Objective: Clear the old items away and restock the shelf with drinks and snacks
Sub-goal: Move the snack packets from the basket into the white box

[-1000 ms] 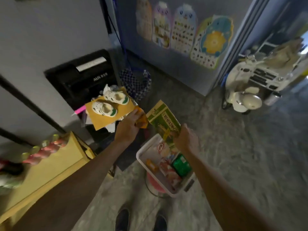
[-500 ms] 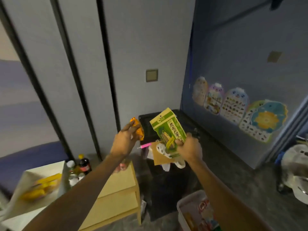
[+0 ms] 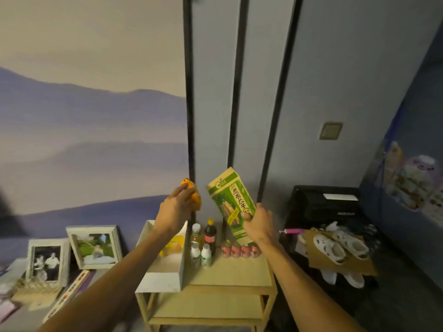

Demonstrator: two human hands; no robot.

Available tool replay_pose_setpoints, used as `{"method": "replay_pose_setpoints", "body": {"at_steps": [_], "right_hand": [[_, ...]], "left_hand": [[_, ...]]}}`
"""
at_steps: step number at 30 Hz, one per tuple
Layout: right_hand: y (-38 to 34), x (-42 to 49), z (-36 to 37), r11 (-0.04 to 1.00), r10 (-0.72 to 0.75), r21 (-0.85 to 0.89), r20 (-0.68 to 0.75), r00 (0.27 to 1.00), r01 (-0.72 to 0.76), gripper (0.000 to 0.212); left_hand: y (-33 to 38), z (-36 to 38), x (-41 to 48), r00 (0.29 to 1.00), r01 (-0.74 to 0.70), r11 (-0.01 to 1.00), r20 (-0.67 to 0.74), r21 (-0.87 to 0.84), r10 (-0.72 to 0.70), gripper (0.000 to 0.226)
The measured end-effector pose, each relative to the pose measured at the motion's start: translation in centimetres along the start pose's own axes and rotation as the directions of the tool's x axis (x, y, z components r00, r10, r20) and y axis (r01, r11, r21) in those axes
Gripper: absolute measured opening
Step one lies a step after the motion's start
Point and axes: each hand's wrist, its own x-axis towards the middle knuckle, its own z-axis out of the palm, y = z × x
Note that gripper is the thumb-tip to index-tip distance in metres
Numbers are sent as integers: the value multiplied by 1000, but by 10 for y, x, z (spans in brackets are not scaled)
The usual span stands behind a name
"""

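My left hand point(image 3: 173, 210) holds a small orange snack packet point(image 3: 193, 195) up at chest height. My right hand point(image 3: 257, 222) grips the lower end of a green and tan bag of sunflower seeds point(image 3: 231, 200), tilted left. Both hover above a low wooden shelf point(image 3: 230, 271). On its top stand a dark bottle with a yellow cap point(image 3: 210, 233), several small white and green bottles point(image 3: 201, 254), a row of red cans point(image 3: 239, 250) and a white box point(image 3: 163, 271) with yellow packets inside.
Two framed photos point(image 3: 72, 252) lean against the mural wall on the left. A black unit point(image 3: 323, 207) stands right of the shelf, with white shoes on brown cardboard point(image 3: 340, 250) in front of it. The shelf's lower tier point(image 3: 211, 307) holds nothing.
My view has swung up and left from the floor bin of snacks to the wooden shelf. Both hands still carry the same packets, now over the shelf top.
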Motion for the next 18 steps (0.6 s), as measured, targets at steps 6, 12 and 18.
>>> {"method": "replay_pose_setpoints", "body": {"at_steps": [6, 12, 18], "right_hand": [[-68, 16, 81, 999, -53, 17, 77, 996, 51, 30], [-108, 48, 167, 996, -90, 26, 194, 977, 86, 31], [-112, 86, 253, 998, -66, 35, 319, 946, 58, 30]], "left_hand": [[-86, -39, -11, 990, 136, 984, -34, 111, -133, 45], [-155, -38, -2, 972, 235, 966, -28, 107, -233, 35], [-223, -11, 24, 936, 338, 928, 47, 157, -349, 37]]}}
